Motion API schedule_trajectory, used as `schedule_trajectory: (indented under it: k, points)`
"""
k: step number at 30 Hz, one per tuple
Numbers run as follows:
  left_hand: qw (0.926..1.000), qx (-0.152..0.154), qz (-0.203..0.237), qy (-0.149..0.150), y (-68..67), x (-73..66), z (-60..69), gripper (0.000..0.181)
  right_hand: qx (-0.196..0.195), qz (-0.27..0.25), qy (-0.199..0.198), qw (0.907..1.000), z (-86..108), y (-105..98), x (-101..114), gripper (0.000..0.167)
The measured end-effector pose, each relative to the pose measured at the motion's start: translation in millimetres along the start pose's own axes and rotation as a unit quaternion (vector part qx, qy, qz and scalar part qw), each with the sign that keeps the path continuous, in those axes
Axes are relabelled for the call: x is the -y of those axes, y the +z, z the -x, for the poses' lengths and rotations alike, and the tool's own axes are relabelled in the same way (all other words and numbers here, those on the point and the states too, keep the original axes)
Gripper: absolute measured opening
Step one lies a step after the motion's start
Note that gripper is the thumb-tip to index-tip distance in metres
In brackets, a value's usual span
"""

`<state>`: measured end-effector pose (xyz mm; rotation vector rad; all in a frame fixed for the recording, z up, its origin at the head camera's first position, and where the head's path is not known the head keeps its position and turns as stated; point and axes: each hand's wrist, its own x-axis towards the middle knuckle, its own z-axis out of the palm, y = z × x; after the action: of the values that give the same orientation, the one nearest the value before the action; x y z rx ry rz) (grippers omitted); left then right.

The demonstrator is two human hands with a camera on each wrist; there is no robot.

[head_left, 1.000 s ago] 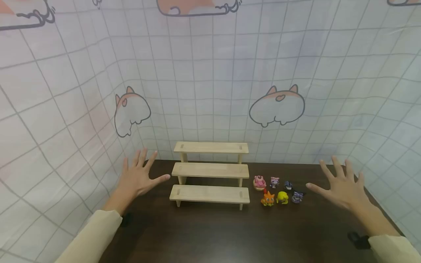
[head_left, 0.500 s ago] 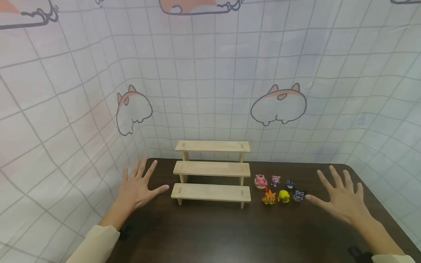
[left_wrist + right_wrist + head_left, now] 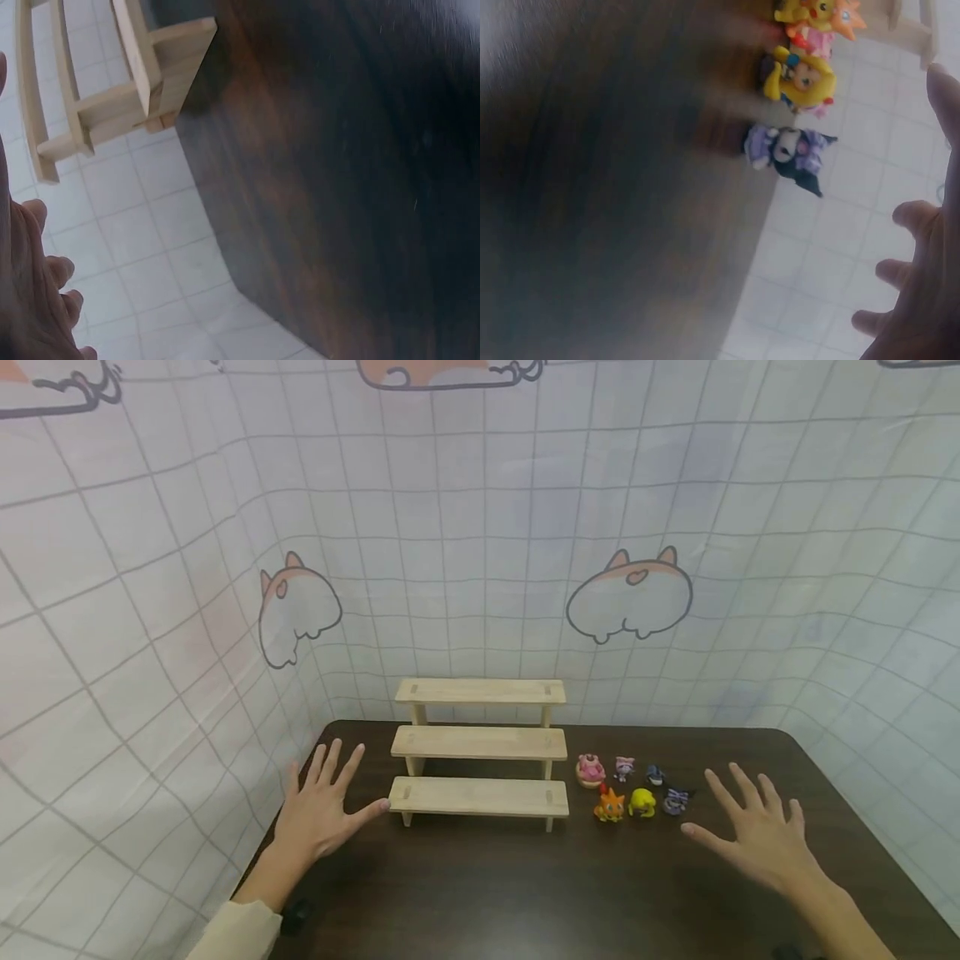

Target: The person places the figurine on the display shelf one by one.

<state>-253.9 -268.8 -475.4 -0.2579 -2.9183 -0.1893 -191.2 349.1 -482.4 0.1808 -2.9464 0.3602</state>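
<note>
My left hand (image 3: 318, 814) hovers above the table with fingers spread, its thumb tip near the left end of a three-step wooden display stand (image 3: 478, 797). On the other side my right hand (image 3: 765, 839), fingers also spread, is held to the right of a cluster of small toy figurines. In that cluster are a pink figurine (image 3: 590, 771), a small pink-and-purple one (image 3: 624, 767), a dark blue one (image 3: 656, 775), an orange one (image 3: 610, 806), a yellow-haired one (image 3: 804, 79) and a purple-and-black one (image 3: 784, 150). Neither hand touches anything.
The dark brown table (image 3: 480, 893) ends at a white grid-patterned curtain (image 3: 480, 568) with cartoon corgi prints. This curtain encloses the back and both sides. The stand is close to the back edge, with the figurines just right of it.
Both hands have lowered in the head view, and the right hand has shifted a little leftward, closer to the figurines. The stand and figurines stay where they were.
</note>
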Motion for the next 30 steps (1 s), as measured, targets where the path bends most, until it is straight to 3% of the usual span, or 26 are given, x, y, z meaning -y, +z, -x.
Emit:
schedule_trajectory:
  k: [12,19,23,30]
  points:
    - [0.9984,-0.006,0.055,-0.015,30.9,-18.5,2.7,0.097,-0.016,-0.05,-0.019,0.9984,0.1,25,6,0.097]
    - [0.9913,-0.013,0.125,-0.04,47.1,-28.9,-0.8,0.089,-0.003,-0.132,-0.003,0.9913,-5.9,41,5,0.094]
    - [0.975,-0.037,0.205,-0.077,56.4,-34.0,-2.6,0.082,0.011,-0.165,0.026,0.9859,-10.4,49,1,0.095]
    - [0.9313,-0.09,0.331,-0.123,70.2,-41.3,-8.0,0.058,0.027,-0.218,0.076,0.9725,-19.0,59,-3,0.096]
